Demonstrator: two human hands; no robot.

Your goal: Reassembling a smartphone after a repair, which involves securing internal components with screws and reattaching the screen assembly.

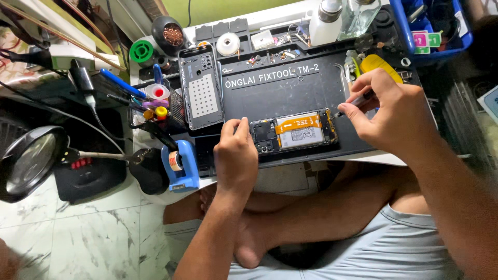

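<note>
An opened phone point(294, 133) lies face down on a dark work mat point(280, 91), its battery, orange flex cable and circuit board exposed. My left hand point(236, 155) grips the phone's left end and holds it flat. My right hand point(386, 111) pinches a thin screwdriver point(353, 105), whose tip touches the phone's right end. The phone's removed grey back cover point(201, 88) lies on the mat to the left.
Small screws and parts point(270, 54) sit in the mat's top trays. Bottles point(337, 18) stand at the back, a blue bin point(441, 26) at back right. A tool rack point(150, 106), blue tape dispenser point(179, 166) and magnifier lamp point(28, 163) crowd the left.
</note>
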